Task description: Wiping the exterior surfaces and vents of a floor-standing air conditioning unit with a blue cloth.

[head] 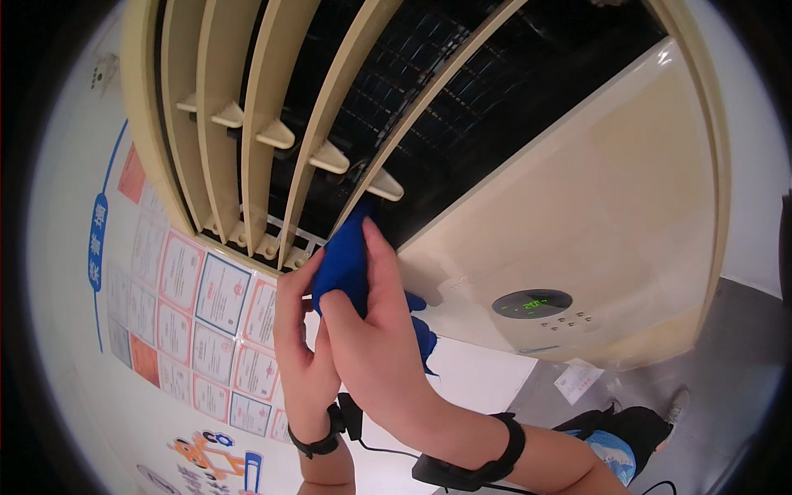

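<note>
A blue cloth [345,263] is wrapped around the lower end of a cream louver blade [396,145] on a floor-standing air conditioner [594,179]. My left hand [303,334] pinches the cloth from the left side. My right hand [377,328] grips it from the right, thumb and fingers closed on it, with a loose end hanging behind the hand. Small cream tabs [330,157] stick out from the blades just above. Both wrists carry black straps with small boxes and cables.
The front panel has an oval display [532,304] and small buttons. Framed certificates [223,291] hang on the wall at left. A paper tag [578,378] hangs at the panel's bottom edge. A person's shoe [679,402] and dark clothing show at lower right.
</note>
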`<state>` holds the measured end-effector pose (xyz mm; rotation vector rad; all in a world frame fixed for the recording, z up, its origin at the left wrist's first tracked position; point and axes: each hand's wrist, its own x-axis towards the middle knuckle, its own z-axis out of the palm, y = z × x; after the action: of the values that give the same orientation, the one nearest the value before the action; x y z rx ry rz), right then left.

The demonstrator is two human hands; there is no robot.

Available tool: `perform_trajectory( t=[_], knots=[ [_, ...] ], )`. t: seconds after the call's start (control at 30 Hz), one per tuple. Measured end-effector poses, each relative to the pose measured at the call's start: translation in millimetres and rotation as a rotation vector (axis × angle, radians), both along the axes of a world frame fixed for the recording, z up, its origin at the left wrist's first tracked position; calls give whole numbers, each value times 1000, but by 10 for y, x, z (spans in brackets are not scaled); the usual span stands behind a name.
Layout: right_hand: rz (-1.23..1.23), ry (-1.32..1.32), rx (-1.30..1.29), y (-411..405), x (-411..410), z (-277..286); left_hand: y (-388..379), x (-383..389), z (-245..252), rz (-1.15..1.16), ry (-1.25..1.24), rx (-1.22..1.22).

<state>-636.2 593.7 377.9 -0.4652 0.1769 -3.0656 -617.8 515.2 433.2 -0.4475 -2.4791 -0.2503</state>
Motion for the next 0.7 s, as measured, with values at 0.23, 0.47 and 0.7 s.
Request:
perform_trajectory(
  t=[0.23, 0.47, 0.7],
  knots=[
    [-100, 33, 78, 197, 114, -46, 108, 7, -69, -71, 30, 34],
    [-169, 153, 115, 378, 412, -247, -194, 158, -346, -284, 135, 99],
    [-258, 165, -92, 806, 346, -156, 579, 83, -212, -150, 54, -19]
  ],
)
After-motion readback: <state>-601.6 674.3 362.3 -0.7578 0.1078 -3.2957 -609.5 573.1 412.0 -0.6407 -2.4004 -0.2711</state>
